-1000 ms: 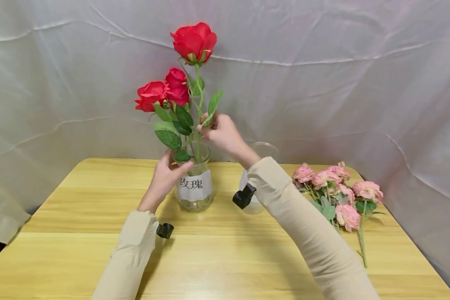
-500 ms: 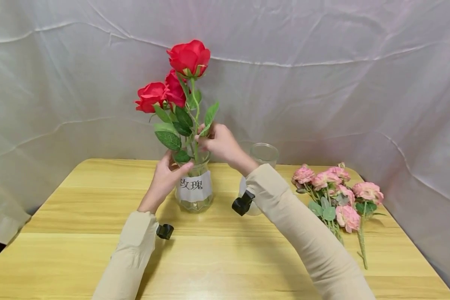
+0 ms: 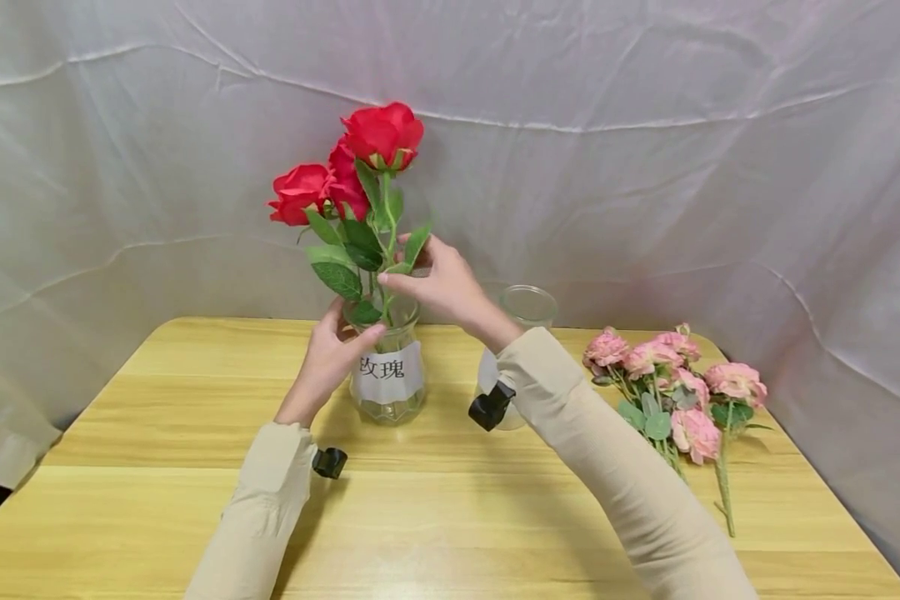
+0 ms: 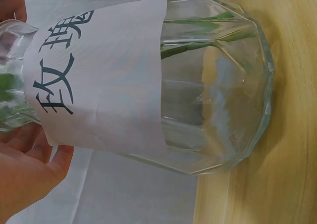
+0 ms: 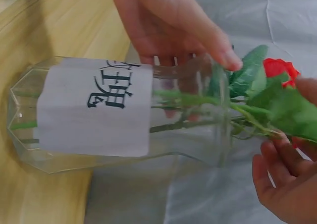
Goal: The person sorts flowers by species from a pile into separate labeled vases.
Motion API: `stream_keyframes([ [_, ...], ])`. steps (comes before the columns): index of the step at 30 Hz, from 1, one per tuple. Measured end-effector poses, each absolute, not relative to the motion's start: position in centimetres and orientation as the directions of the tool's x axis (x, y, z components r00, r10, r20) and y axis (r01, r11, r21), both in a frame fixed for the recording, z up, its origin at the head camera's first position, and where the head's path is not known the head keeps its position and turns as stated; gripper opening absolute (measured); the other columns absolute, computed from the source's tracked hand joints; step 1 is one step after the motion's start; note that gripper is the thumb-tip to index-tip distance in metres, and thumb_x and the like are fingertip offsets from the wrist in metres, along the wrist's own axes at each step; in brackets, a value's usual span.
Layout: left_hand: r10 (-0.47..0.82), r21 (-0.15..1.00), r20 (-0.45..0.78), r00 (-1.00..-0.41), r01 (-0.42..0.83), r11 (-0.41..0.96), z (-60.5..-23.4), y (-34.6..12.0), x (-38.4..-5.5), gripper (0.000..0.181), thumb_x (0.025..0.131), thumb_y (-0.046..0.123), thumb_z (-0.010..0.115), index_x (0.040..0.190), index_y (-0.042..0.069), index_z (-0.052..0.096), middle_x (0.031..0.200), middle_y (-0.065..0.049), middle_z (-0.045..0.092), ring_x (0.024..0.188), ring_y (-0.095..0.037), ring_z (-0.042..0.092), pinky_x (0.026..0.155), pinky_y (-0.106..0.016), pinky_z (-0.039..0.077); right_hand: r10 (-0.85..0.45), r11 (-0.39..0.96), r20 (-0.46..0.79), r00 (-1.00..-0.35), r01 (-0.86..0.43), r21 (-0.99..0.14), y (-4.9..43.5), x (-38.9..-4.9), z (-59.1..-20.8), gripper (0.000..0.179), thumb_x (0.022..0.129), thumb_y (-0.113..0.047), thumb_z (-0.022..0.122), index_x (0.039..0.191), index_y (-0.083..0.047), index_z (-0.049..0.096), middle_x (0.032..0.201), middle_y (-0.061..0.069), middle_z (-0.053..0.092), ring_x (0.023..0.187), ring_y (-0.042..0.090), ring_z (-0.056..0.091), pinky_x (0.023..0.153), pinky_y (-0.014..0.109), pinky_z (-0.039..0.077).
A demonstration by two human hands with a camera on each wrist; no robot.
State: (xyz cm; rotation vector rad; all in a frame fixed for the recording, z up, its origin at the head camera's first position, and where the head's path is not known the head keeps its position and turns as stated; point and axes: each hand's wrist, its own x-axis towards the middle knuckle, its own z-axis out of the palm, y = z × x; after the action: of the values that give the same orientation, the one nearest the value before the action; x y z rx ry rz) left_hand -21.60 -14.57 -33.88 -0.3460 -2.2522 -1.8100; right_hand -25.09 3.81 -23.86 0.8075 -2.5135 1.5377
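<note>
A clear glass vase (image 3: 388,410) with a white paper label (image 4: 114,75) in dark characters stands upright on the table. My left hand (image 3: 322,358) holds it around the neck from the left, with the thumb near the rim. Above the rim, my right hand (image 3: 450,287) has its thumb and fingers about the leafy stem of a red rose (image 3: 382,137); a leaf partly hides the grip. That stem reaches down into the vase. Two other red roses (image 3: 300,193) lean left in the same vase. Stem ends (image 4: 233,35) show through the glass near its bottom.
Behind my right wrist stands a second clear glass vase (image 3: 528,304), partly covered by the sleeve. Several pink flowers (image 3: 696,433) lie on the right of the wooden table (image 3: 420,517). A pale cloth (image 3: 607,192) hangs behind.
The rose in my right hand has come down, deeper into the vase, and its bloom now sits closer to the other two. My left hand stays at the vase neck.
</note>
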Motion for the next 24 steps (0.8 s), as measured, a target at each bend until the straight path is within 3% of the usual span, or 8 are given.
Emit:
stream_keyframes([
  [5,0.035,0.926,0.318,-0.947,0.318,0.204,-34.0,-14.7,-21.6,0.071,0.091,0.025,0.065,0.15,0.01,0.03,0.139,-0.017,0.047,0.118,-0.029,0.049,0.097,-0.044,0.042,-0.382,0.306,0.342,-0.858,-0.467,-0.83,4.1,-25.0,-23.4,0.06,0.086,-0.031,0.074,0.135,-0.005,0.051,0.127,0.008,0.059,0.115,0.02,0.055,0.094,0.034,0.046],
  [11,0.022,0.93,0.305,-0.952,0.303,0.209,-34.0,-14.7,-21.6,0.071,0.091,0.024,0.066,0.15,0.009,0.031,0.14,-0.016,0.046,0.119,-0.031,0.05,0.095,-0.045,0.044,-0.328,0.221,0.37,-0.869,-0.451,-0.865,4.5,-25.2,-23.3,0.049,0.087,-0.021,0.072,0.13,-0.005,0.056,0.12,0.009,0.065,0.108,0.018,0.061,0.092,0.032,0.048],
  [16,0.028,0.925,0.317,-0.948,0.316,0.209,-34.1,-14.7,-21.8,0.07,0.091,0.025,0.066,0.15,0.009,0.032,0.14,-0.015,0.047,0.119,-0.03,0.049,0.098,-0.045,0.042,-0.327,0.249,0.365,-0.872,-0.452,-0.857,5.1,-25.2,-23.2,0.048,0.086,-0.021,0.073,0.129,-0.005,0.058,0.118,0.008,0.065,0.109,0.017,0.059,0.094,0.034,0.046],
  [24,0.031,0.928,0.311,-0.95,0.311,0.204,-33.9,-14.3,-22.0,0.07,0.09,0.026,0.067,0.149,0.008,0.033,0.137,-0.017,0.049,0.117,-0.031,0.051,0.095,-0.045,0.045,-0.333,0.343,0.349,-0.876,-0.458,-0.82,6.6,-24.8,-24.5,0.048,0.086,-0.016,0.072,0.129,-0.004,0.056,0.125,0.016,0.062,0.113,0.025,0.06,0.089,0.035,0.051],
])
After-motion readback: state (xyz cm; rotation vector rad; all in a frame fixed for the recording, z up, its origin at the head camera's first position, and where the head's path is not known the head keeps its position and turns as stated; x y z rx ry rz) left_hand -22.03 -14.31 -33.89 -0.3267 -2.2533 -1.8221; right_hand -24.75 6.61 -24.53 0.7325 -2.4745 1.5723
